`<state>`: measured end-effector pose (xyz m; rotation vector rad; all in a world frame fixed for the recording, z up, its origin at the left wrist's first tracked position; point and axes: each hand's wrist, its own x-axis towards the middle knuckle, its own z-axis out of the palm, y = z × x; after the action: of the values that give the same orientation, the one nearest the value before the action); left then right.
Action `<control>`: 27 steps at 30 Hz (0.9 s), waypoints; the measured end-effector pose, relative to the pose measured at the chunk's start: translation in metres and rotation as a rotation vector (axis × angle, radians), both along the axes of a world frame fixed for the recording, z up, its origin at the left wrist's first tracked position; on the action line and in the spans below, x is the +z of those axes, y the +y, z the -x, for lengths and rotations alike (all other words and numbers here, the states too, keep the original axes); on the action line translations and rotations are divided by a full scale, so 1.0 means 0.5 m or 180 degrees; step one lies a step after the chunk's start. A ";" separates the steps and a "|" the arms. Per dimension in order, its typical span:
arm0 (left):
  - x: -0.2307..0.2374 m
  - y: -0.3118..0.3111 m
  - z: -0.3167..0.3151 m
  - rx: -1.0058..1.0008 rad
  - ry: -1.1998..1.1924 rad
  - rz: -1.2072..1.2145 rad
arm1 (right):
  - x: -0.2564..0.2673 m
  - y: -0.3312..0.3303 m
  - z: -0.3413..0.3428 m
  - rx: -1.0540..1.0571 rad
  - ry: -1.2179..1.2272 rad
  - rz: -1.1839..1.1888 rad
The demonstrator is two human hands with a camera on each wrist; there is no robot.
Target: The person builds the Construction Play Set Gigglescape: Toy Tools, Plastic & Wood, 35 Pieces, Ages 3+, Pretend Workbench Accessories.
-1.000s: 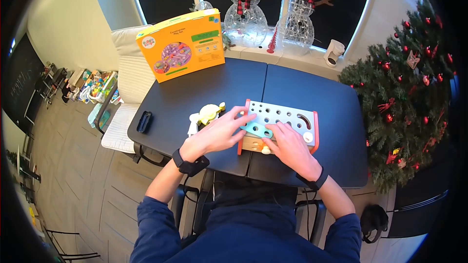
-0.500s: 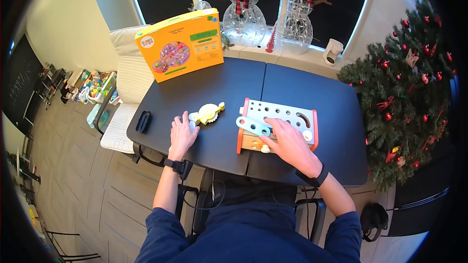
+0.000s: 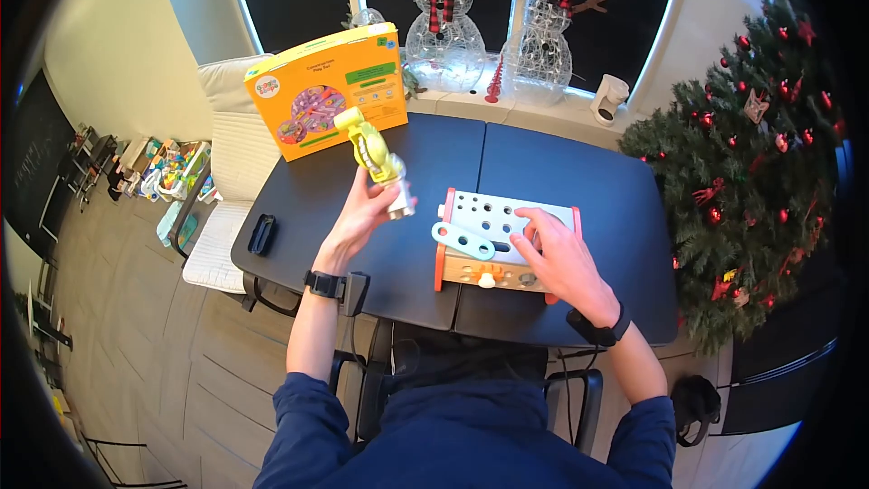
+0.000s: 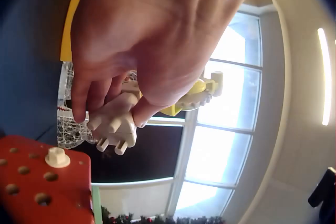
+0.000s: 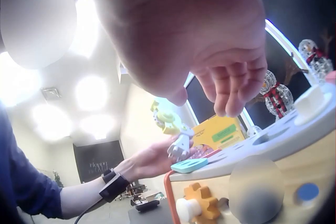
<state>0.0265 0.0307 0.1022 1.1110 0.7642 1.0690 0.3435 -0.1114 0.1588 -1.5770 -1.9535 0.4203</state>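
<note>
My left hand (image 3: 356,219) is raised over the table and grips a yellow toy piece (image 3: 373,152) with a white, stubby-pegged end (image 4: 113,121). Fingers and thumb close around it near that white end. My right hand (image 3: 563,261) hovers over the right part of a toy workbench (image 3: 477,224) with a grey holed top and red sides. Its fingers are loosely bent, with nothing in them. A teal strip with holes (image 3: 452,235) lies slantwise over the bench's front left edge. An orange gear (image 5: 203,202) sits on the wooden front with a white bolt (image 5: 186,210).
A yellow construction set box (image 3: 326,81) stands at the back left of the dark table (image 3: 579,167). A small black case (image 3: 262,234) lies near the left edge. To the right is a decorated Christmas tree (image 3: 733,190); wire snowmen (image 3: 444,36) stand at the window.
My left hand left the bench, took hold of the yellow toy piece on the table and lifted it. My right hand let go of the teal strip and moved slightly right.
</note>
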 end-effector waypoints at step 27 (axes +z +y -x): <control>0.065 0.041 -0.168 -0.0929 0.1555 -0.1444 | 0.049 0.104 0.031 0.1086 0.0417 -0.0998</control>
<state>0.1103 0.0514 0.1346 1.8543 0.7201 0.7411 0.3279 -0.0595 0.1831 -1.0010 -2.0711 0.3229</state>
